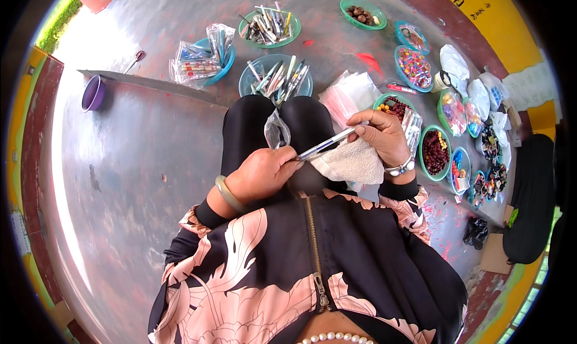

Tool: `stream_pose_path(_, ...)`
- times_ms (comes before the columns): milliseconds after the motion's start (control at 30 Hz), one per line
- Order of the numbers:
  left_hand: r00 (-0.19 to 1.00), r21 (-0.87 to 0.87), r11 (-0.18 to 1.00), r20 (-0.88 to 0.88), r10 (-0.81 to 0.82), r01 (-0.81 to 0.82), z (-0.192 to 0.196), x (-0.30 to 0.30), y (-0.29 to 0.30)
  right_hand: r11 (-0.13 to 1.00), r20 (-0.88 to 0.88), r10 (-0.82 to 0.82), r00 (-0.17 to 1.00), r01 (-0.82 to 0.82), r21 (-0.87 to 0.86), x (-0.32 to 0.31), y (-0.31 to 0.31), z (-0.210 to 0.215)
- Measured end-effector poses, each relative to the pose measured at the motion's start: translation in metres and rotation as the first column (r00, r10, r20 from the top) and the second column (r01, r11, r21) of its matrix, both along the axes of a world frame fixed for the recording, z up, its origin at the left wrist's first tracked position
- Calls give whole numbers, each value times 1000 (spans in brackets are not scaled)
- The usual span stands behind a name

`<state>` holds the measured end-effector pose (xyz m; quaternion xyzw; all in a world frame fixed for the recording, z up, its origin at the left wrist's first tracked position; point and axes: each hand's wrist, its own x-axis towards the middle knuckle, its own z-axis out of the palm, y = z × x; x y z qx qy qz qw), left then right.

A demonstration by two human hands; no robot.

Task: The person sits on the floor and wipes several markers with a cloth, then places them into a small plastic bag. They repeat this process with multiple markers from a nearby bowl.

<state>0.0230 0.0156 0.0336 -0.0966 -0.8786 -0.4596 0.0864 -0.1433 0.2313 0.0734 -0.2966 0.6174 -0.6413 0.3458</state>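
Note:
A pen with a clear barrel (327,145) is held slantwise above my lap, one end in each hand. My left hand (264,173) is closed round its lower end. The thumb and fingers of my right hand (384,136) pinch its upper end. From under my right hand hangs a beige cloth (348,164), tucked beneath the palm. Just beyond my left hand, a small transparent plastic bag (276,130) stands up between my knees; whether that hand also grips it I cannot tell. A blue bowl of pens (246,79) sits right past my knees.
Farther off are a green bowl of pens (294,33) and a blue bowl with bagged pens (231,55). Flat plastic bags (351,94) lie beyond my right hand. Several bead bowls, including one of dark red beads (436,152), line the right. A purple bowl (92,94) stands far left.

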Motion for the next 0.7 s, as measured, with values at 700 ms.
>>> stream_pose_path(700,886,-29,890,87,456,-455,-22,-13,-30,985,-847,161,506,-26,171,32,-59,10)
